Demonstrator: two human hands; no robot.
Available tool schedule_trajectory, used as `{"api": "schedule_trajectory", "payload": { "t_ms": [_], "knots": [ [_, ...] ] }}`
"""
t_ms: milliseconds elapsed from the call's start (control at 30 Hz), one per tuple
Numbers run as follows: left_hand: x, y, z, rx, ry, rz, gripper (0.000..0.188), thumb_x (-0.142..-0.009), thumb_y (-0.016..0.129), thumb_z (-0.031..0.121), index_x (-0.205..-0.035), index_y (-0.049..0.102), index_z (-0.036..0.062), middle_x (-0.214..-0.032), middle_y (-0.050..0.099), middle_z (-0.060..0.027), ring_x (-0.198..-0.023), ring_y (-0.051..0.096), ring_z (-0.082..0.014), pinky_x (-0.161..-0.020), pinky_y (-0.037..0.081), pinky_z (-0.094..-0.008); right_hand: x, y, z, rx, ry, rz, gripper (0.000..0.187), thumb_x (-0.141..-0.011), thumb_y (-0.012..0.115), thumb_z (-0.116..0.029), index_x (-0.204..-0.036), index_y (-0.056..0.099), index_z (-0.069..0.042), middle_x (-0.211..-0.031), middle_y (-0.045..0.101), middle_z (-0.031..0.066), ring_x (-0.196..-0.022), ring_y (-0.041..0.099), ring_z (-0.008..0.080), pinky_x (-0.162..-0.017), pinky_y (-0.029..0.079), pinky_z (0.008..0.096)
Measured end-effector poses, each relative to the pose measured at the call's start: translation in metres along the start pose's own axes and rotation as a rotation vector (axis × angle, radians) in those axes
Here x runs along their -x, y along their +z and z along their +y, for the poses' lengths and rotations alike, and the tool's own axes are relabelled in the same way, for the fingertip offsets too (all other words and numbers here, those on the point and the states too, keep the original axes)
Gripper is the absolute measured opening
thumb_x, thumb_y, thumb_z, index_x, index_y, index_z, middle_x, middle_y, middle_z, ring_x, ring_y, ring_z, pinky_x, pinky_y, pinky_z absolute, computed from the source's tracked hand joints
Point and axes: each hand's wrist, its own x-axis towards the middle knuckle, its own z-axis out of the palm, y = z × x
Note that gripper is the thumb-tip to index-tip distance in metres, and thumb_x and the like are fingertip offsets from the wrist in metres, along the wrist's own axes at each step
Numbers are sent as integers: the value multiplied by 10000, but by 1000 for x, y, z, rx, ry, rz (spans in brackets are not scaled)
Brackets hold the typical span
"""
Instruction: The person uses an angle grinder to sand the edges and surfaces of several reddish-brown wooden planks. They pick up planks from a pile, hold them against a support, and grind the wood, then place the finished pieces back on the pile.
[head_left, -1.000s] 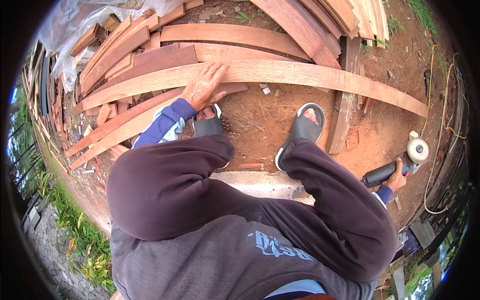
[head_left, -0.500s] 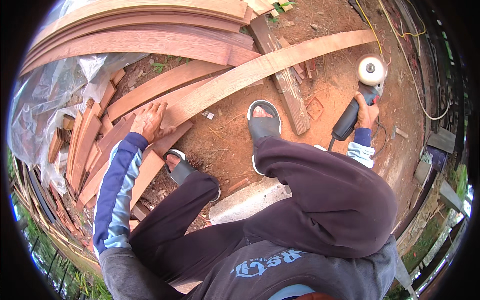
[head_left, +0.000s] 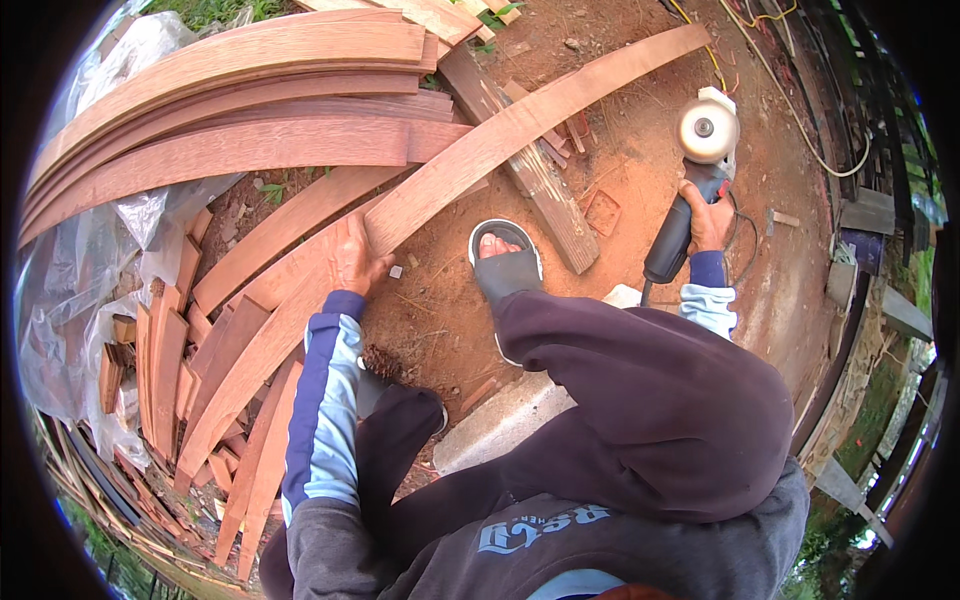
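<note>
My left hand (head_left: 350,262) is closed over a long, pale-brown wooden board (head_left: 540,117). Its fingers reach across the face and the thumb lies by the near edge. That board slants from the lower left to the far right, over other planks and across a rough wooden beam (head_left: 548,205). On the right, my right hand (head_left: 709,216) is wrapped round the body of a dark angle grinder (head_left: 672,240). The tool's pale round disc (head_left: 703,132) faces up, away from the board. Whether the disc is spinning cannot be told.
Stacked reddish planks (head_left: 250,145) fill the upper left, beside crumpled clear plastic sheeting (head_left: 75,345). Shorter offcuts (head_left: 165,375) lie at the left. A concrete block (head_left: 505,425) is by my legs. A yellow cord (head_left: 712,62) and a pale cable (head_left: 820,163) run over the dirt.
My left hand has shifted rightward along the board, its fingers drawn closer together from a spread pose. The whole view has turned slightly. My right hand keeps its hold on the angle grinder.
</note>
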Motion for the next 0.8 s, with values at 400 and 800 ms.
{"api": "schedule_trajectory", "payload": {
  "t_ms": [400, 800],
  "knots": [
    [-29, 30, 73, -163, -150, 114, 776, -574, 879, 403, -1151, 500, 49, -1134, 555, -122, -1081, 516, -295, -902, 394, -439, 10, 14, -5, 57, 31, -84, 452, -707, 788, -141, -1084, 615, 41, -978, 666, 90, -837, 621, 178, -792, 493, 323],
    [-41, 32, 70, -179, -68, 88, 693, -550, 883, 375, -1061, 539, 57, -1000, 560, -122, -974, 545, -296, -838, 395, -434, 20, 35, -6, 178, -28, -221, 441, -693, 790, -139, -1058, 621, 39, -954, 668, 90, -847, 615, 182, -806, 486, 332]
  ]
}}
